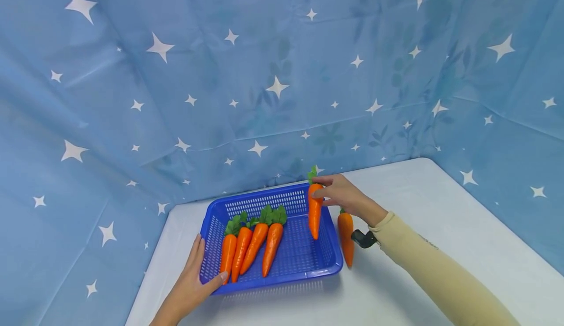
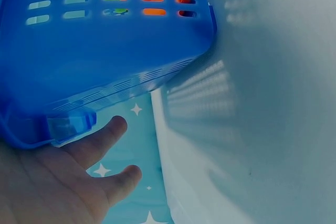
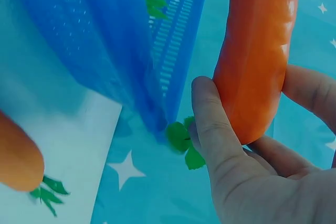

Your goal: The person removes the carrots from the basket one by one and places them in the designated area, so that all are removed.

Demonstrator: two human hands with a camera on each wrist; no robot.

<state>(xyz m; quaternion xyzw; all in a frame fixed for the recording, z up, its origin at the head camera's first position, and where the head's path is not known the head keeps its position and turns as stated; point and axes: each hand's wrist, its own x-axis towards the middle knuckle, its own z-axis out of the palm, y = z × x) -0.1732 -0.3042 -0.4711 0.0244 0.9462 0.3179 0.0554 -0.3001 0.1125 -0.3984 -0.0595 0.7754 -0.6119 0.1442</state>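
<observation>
Several orange carrots [image 1: 273, 247] with green leafy tops lie side by side in the left half of a blue plastic basket [image 1: 291, 279]. My left hand [image 1: 191, 279] holds the basket's near left corner, thumb over the rim and fingers along the outside. In the left wrist view, two of its fingers [image 2: 102, 140] stick out straight below the rim. Another carrot [image 1: 315, 213] hangs tip down over the basket's right side, pinched near its leafy top by my right hand [image 1: 341, 194]. The right wrist view shows this carrot's thick end between thumb and fingers.
One more carrot [image 1: 346, 238] lies on the white table [image 1: 396, 277] just outside the basket's right wall, partly behind my right wrist. A blue curtain with white stars [image 1: 277, 87] hangs behind and along the sides of the table.
</observation>
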